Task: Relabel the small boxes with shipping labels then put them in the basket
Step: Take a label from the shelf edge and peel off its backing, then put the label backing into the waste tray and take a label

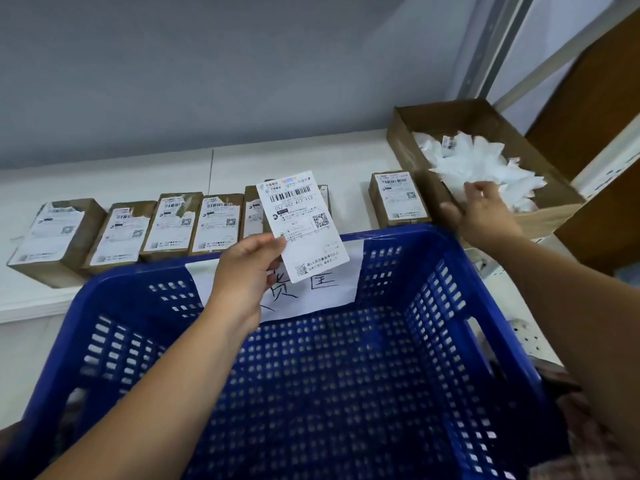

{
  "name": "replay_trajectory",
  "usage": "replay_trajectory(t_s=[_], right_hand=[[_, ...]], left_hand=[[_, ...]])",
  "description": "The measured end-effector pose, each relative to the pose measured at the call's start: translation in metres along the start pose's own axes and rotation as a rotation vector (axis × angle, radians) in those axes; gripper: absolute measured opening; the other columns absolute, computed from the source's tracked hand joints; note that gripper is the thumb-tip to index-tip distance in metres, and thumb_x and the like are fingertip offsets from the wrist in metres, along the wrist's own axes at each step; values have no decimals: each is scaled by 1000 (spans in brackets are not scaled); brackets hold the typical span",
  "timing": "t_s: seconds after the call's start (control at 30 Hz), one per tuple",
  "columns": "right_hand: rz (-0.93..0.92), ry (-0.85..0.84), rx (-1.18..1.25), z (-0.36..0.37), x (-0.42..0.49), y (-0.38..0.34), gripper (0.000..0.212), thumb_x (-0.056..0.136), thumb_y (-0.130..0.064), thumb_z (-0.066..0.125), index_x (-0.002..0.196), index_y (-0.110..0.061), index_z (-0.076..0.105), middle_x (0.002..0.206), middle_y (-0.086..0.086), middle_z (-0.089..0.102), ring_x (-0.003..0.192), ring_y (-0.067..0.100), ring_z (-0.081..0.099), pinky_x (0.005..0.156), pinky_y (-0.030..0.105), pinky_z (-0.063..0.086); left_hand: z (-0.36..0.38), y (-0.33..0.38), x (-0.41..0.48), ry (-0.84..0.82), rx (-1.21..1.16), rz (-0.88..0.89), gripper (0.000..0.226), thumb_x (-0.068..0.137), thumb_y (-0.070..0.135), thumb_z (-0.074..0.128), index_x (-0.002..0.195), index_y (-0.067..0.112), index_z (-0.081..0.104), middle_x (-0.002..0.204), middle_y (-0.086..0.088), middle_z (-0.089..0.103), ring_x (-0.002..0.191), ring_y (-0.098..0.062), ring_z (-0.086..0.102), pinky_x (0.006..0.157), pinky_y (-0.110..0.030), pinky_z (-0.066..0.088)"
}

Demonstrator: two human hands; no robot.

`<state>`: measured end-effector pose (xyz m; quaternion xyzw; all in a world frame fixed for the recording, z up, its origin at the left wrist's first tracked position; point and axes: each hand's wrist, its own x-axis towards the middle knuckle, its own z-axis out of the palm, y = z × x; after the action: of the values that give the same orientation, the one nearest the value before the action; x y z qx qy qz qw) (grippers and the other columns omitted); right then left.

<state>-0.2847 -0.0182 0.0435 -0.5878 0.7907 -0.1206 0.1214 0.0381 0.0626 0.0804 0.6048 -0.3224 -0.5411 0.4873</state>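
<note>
My left hand (249, 268) pinches a shipping label (301, 226); my right hand (485, 213) is at the paper scraps (485, 161), grip indeterminate. The basket (450, 306) holds no boxes; the small boxes (173, 223) line the surface's (104, 178) rear edge, work outstanding.

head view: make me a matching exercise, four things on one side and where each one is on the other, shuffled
Things:
1. shipping label
2. blue basket
3. white paper scraps
4. small boxes

Places:
a. in a row on the white shelf, beyond the basket
b. pinched in the left hand
c. piled in the open cardboard carton
d. nearest the camera, with a handwritten sheet on its far wall

Pairs: 1-b, 2-d, 3-c, 4-a
</note>
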Motion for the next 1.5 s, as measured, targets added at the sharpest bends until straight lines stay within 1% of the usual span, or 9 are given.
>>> replay_trajectory(t_s=[0.17, 0.4, 0.57, 0.7, 0.93, 1.07, 1.2, 1.43, 1.5], right_hand=[[-55, -119, -248, 18, 17, 16, 86, 93, -65, 40, 153, -9, 17, 159, 13, 21, 146, 31, 21, 119, 48, 15], [92, -225, -444, 5, 26, 10, 67, 94, -67, 30, 135, -18, 50, 139, 12, 51, 138, 33, 29, 110, 54, 19], [31, -69, -365, 3, 22, 15, 48, 98, -50, 44, 131, -18, 58, 134, 16, 46, 131, 34, 35, 108, 51, 30], [-17, 60, -283, 1, 10, 13, 54, 95, -53, 49, 142, -26, 43, 138, 17, 41, 131, 35, 36, 109, 51, 29], [-121, 275, 139, 7, -13, -33, 40, 99, -36, 49, 131, -12, 55, 125, 19, 52, 115, 33, 47, 96, 42, 39], [-129, -48, 595, 16, -42, -97, 37, 101, -39, 47, 100, -8, 67, 89, 7, 69, 83, 23, 65, 76, 32, 49], [-43, -420, 975, 28, -75, -151, 36, 98, -44, 52, 95, -12, 68, 85, 1, 73, 74, 16, 67, 67, 25, 51], [33, -437, 1266, 30, -84, -176, 42, 93, -52, 52, 100, -15, 70, 95, 5, 76, 88, 20, 72, 80, 33, 56], [34, -431, 1236, 30, -82, -176, 27, 95, -36, 59, 96, -11, 68, 93, 6, 76, 86, 21, 72, 75, 31, 59]], left_hand=[[3, -10, 6, 32, 17, -31, 11, 91, 14, 62, 84, 21, 67, 79, 5, 69, 73, -12, 51, 69, -24, 42], [9, -18, 1, 15, 21, -78, 12, 91, 13, 61, 82, 20, 65, 71, 6, 70, 68, -12, 53, 66, -26, 38], [9, -14, -6, -13, 42, -74, 11, 93, 13, 58, 88, 18, 66, 80, 1, 72, 71, -14, 55, 65, -24, 38], [6, -8, -8, -3, 65, -60, 12, 93, 12, 58, 87, 18, 66, 81, 0, 71, 72, -14, 53, 66, -26, 39], [4, -2, -8, 19, 65, -15, 13, 94, 14, 57, 86, 20, 65, 85, 1, 69, 71, -12, 53, 67, -24, 40], [2, 5, -4, 25, 64, 29, 16, 95, 13, 55, 82, 18, 64, 85, 0, 71, 70, -10, 61, 64, -24, 43], [-6, 20, 6, 20, 60, 56, 17, 95, 11, 55, 81, 15, 64, 84, 1, 72, 74, -13, 65, 67, -26, 49], [-18, 33, 38, -27, 168, 98, 14, 93, 14, 59, 80, 15, 65, 82, 0, 69, 80, -18, 61, 84, -36, 47], [-17, 32, 47, -60, 163, 91, 13, 92, 12, 59, 82, 13, 66, 84, -2, 70, 80, -21, 61, 83, -37, 47]])
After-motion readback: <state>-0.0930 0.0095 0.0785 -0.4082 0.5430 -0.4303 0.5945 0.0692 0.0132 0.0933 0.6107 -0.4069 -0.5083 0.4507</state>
